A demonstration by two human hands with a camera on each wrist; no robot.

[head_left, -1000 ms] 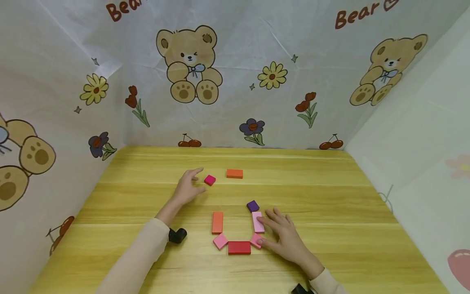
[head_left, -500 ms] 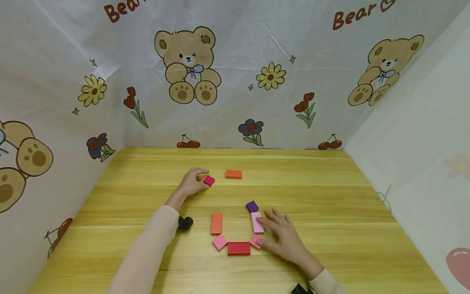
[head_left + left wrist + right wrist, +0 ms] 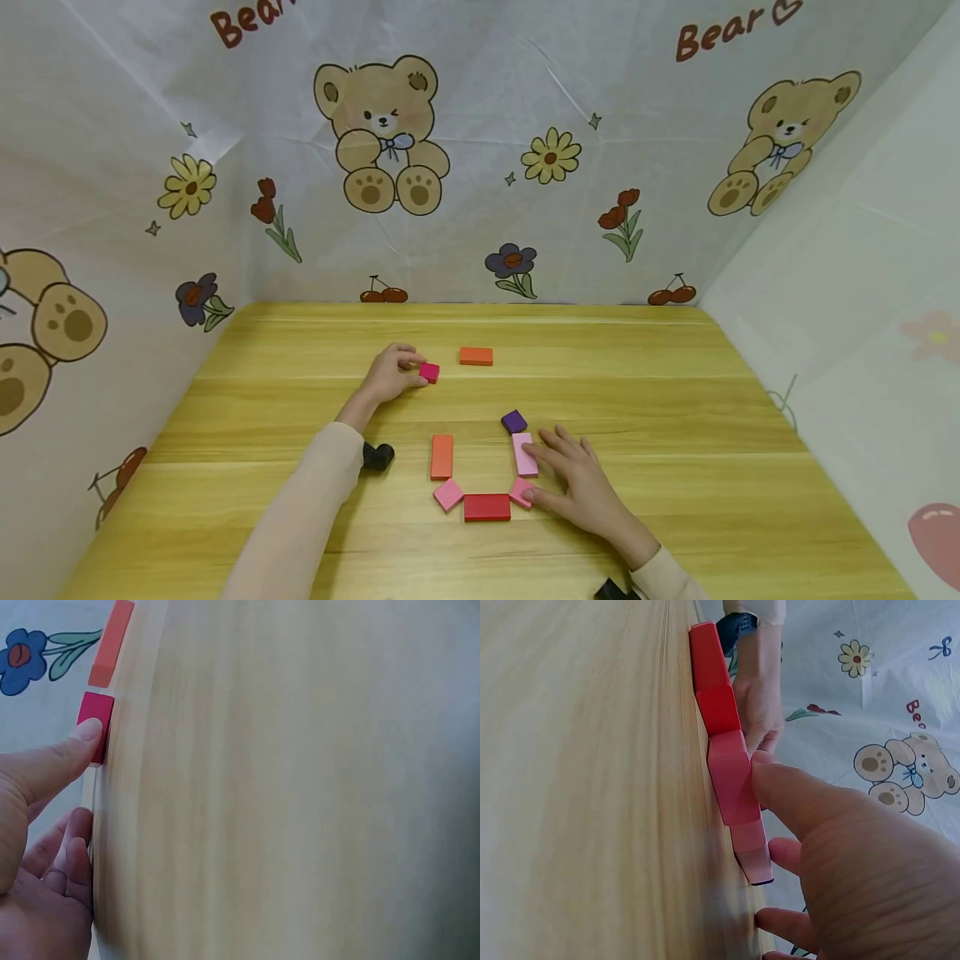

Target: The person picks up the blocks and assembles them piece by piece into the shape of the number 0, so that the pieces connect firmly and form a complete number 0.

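My left hand point(image 3: 392, 372) pinches a small square magenta block point(image 3: 430, 372) between thumb and fingers at the table's far side; the thumb lies on the block in the left wrist view. Nearer me, my right hand point(image 3: 583, 483) rests beside a U of blocks, its thumb touching a pink square block point(image 3: 521, 492) and its index finger on a light pink rectangular block point(image 3: 525, 455). The U also has a red rectangular block point(image 3: 487, 507) at the bottom, another pink square block point(image 3: 448, 495), a coral rectangular block point(image 3: 442, 457) on the left and a purple square block point(image 3: 513, 422) at upper right.
An orange rectangular block point(image 3: 476, 357) lies right of the magenta one. The wooden table point(image 3: 675, 400) meets a bear-print cloth point(image 3: 465, 167) at the back and sides. Black wrist mounts show at both sleeves.
My left hand has reached right to the magenta block, closed its thumb and fingers on it, and turned it slightly. The right hand and other blocks have stayed put.
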